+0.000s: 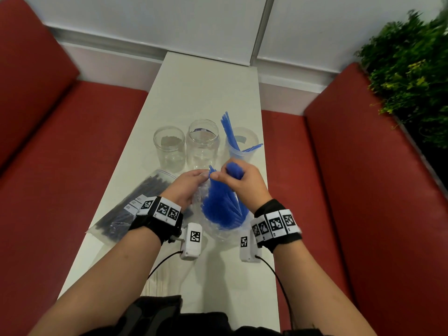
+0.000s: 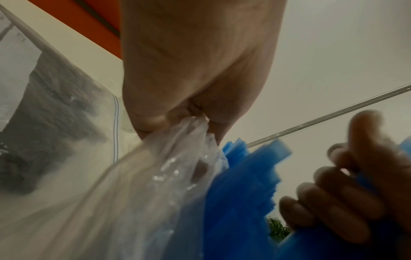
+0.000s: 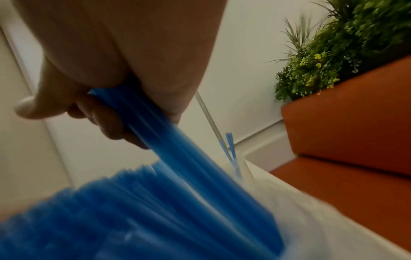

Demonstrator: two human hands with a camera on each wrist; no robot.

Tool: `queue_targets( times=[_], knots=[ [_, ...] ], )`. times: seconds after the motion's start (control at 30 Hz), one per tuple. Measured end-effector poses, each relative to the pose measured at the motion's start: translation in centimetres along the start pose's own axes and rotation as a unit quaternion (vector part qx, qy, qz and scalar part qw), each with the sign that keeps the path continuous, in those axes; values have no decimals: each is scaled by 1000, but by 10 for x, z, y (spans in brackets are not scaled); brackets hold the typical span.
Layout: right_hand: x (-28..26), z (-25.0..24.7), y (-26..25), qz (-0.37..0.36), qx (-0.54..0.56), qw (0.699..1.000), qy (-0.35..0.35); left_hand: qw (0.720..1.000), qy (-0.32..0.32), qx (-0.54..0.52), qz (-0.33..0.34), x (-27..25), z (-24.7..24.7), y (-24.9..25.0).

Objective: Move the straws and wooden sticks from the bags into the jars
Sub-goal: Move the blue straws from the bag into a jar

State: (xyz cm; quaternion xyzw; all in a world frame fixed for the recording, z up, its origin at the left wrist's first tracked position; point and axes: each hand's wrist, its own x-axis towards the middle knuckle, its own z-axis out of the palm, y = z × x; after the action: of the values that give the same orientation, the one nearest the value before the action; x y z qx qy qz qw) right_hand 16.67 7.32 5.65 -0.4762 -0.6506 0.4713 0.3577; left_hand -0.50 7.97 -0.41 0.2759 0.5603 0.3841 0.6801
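Observation:
A clear plastic bag (image 1: 219, 232) full of blue straws (image 1: 219, 204) stands between my hands near the table's middle. My left hand (image 1: 186, 185) pinches the bag's upper edge (image 2: 184, 139). My right hand (image 1: 242, 183) grips a bundle of the blue straws (image 3: 169, 140), partly pulled up out of the bag. Three clear jars stand behind: the left jar (image 1: 169, 147) and the middle jar (image 1: 203, 141) hold nothing, and the right jar (image 1: 240, 151) holds a few blue straws (image 1: 229, 129). A second bag with dark straws (image 1: 135, 204) lies on the left.
The narrow white table (image 1: 206, 88) runs between two red benches (image 1: 72, 141) and ends at a white wall. Green plants (image 1: 412, 73) stand at the far right. Pale wooden sticks (image 1: 157, 284) lie near the table's front edge under my left forearm.

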Motion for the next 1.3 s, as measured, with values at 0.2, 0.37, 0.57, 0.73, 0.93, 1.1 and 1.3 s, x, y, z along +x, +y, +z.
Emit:
queue_targets(
  times=[0.2, 0.37, 0.57, 0.73, 0.93, 1.1, 1.3],
  knots=[
    [-7, -1, 12, 8, 59, 997, -57, 1000, 6, 3, -11, -2, -4, 0],
    [-8, -18, -5, 11, 95, 993, 67, 1000, 12, -4, -17, -5, -6, -1],
    [10, -47, -74, -89, 106, 988, 70, 999, 32, -2, -29, -7, -5, 0],
    [34, -75, -127, -181, 124, 965, 144, 999, 39, -12, -32, -7, -4, 2],
    [93, -79, -109, -174, 126, 945, 246, 999, 39, -10, -34, -3, -4, 3],
    [134, -64, -44, -80, 99, 966, 224, 999, 36, -12, -37, -2, -6, 4],
    [153, -59, 34, 85, -10, 986, 143, 998, 38, -20, -50, 2, -12, 7]
  ],
)
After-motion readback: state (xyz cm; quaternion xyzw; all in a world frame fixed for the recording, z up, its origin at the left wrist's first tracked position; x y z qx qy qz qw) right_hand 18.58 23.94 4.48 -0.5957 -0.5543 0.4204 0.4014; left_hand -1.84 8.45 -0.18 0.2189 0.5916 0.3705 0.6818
